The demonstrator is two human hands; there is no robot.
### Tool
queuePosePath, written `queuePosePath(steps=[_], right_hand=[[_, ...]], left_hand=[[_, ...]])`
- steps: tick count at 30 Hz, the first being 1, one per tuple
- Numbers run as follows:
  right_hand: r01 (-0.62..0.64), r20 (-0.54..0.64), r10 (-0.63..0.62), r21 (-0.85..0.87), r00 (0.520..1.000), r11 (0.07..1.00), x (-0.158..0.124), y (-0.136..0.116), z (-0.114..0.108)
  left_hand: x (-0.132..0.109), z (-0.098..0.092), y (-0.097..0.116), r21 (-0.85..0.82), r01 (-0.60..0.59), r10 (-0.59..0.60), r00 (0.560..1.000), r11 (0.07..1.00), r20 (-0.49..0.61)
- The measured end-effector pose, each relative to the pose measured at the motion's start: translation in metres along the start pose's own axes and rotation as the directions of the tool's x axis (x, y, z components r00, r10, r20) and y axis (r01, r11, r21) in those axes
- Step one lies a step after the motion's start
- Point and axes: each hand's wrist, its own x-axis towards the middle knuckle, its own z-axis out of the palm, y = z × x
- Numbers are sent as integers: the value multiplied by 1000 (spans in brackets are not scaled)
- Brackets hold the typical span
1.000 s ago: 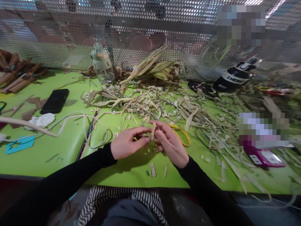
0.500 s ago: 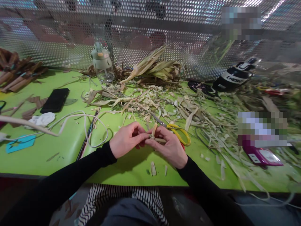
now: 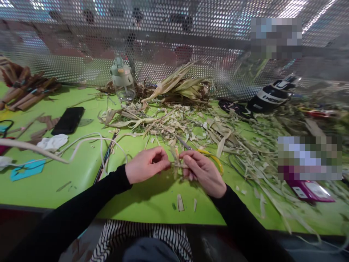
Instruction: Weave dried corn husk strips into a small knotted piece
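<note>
Between my hands is a small piece of dried husk strips (image 3: 176, 162), crossed or folded over one another; blur hides the details. My left hand (image 3: 147, 165) pinches its left end between thumb and fingertips. On the other side, my right hand (image 3: 204, 170) grips it with thumb and fingers pressed together. Just behind my right hand lie scissors (image 3: 217, 162) with yellow handles, partly covered by that hand. A few cut husk scraps (image 3: 180, 202) rest on the green tabletop (image 3: 152, 203) below my hands.
Husk shavings (image 3: 174, 120) and a husk bundle (image 3: 174, 85) spread behind. A clear bottle (image 3: 124, 82) and black bottle (image 3: 269, 95) stand near the mesh panel (image 3: 163, 43). On the left are a black phone (image 3: 68, 120) and white cable (image 3: 89, 137); a purple phone (image 3: 311, 189) lies right.
My hands have moved slightly apart, uncovering more of the husk piece between them. My right hand now covers more of the scissors. The whole view has shifted a little.
</note>
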Motion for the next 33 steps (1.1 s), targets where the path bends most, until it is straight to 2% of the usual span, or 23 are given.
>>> queuePosePath(steps=[3, 5, 8, 11, 13, 16, 19, 23, 27, 30, 33], right_hand=[[-11, -10, 11, -9, 1000, 1000, 2, 0, 1], [-2, -7, 2, -9, 1000, 1000, 2, 1, 4], [30, -18, -30, 4, 999, 1000, 0, 6, 10], [48, -30, -48, -1, 998, 999, -1, 8, 12], [46, 12, -46, -1, 999, 999, -2, 7, 11], [34, 100, -37, 34, 994, 999, -4, 0, 7], [32, 86, -39, 72, 996, 997, -4, -3, 7], [14, 75, -29, 195, 997, 981, -6, 0, 11], [-25, 23, 19, 295, 1000, 955, -6, 1, 8], [-25, -7, 28, 276, 1000, 961, -2, -2, -6], [32, -91, -15, 178, 996, 984, 4, -4, -17]], left_hand=[[0, 3, -1, 56, -29, 27, 999, 998, 33], [-1, 6, -1, 90, -48, 48, 999, 995, 7], [-3, 9, -1, 236, -89, 107, 992, 968, -64], [-3, 10, 0, 275, -84, 103, 993, 958, -54], [-2, 10, 0, 196, -54, 64, 997, 979, -44], [0, 10, 1, -46, 39, -39, 999, 998, 14], [0, 12, 2, -223, 115, -102, 992, 968, 72], [-1, 15, 2, -277, 95, -90, 995, 956, 33], [1, 13, -1, -249, 78, -79, 997, 965, 3], [7, 4, -6, -271, 133, -135, 991, 953, 13], [15, -5, -9, -446, 128, -167, 985, 886, -49]])
